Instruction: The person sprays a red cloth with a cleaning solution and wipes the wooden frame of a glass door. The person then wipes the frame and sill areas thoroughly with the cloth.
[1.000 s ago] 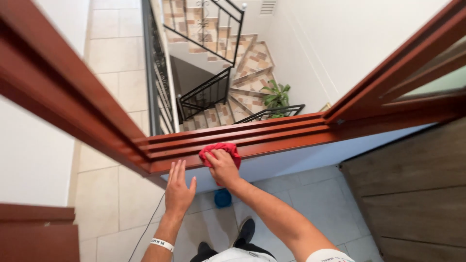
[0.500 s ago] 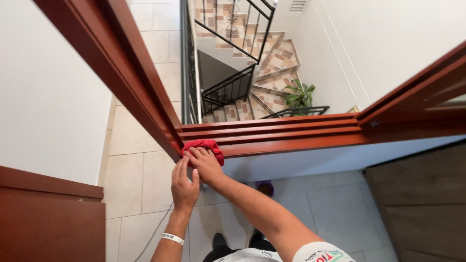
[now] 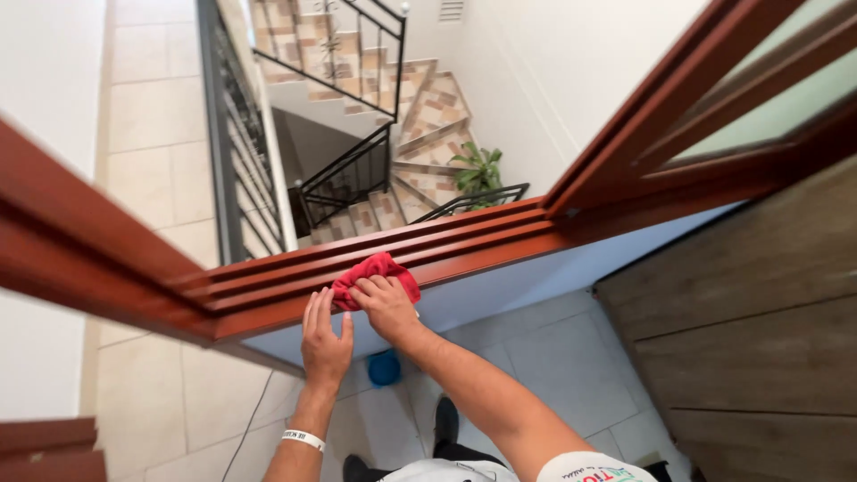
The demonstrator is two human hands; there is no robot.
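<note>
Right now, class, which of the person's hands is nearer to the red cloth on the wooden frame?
Right. The right hand presses on the red cloth; the left hand lies flat on the frame beside it, fingertips just short of it.

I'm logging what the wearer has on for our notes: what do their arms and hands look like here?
Both forearms are bare, with no gloves. The left hand has a white wristband with dark print. The right hand has no band; a white short sleeve with coloured print shows at its shoulder.
</note>
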